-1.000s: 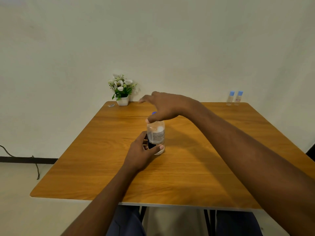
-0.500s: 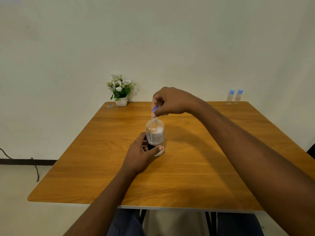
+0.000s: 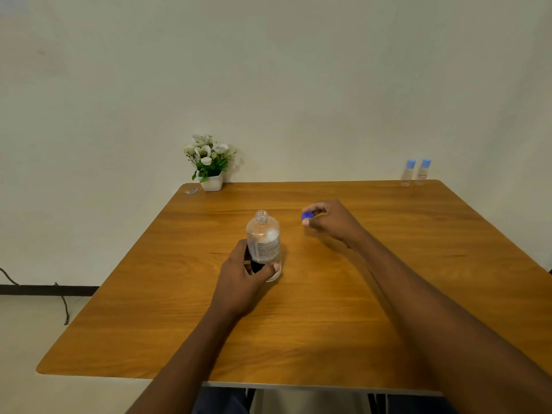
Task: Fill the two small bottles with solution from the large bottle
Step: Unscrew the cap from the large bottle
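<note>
- Lower centre: our left hand (image 3: 239, 282) grips the base of the large bottle (image 3: 264, 243), fingers wrapped round it. The bottle stands upright and uncapped on the wooden surface (image 3: 328, 324).
- Right of the bottle and apart from it, our right hand (image 3: 331, 221) pinches the blue cap (image 3: 306, 216) between thumb and fingers.
- Upper right, at the far edge, the left small bottle (image 3: 407, 173) and the right small bottle (image 3: 422, 172) stand side by side, capped.
- Upper left, at the far edge, we see a potted plant (image 3: 210, 162).

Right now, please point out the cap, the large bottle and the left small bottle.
cap (image 3: 307, 216), head view, its blue top.
large bottle (image 3: 268, 248), head view, its label.
left small bottle (image 3: 407, 175), head view, its clear body.
</note>
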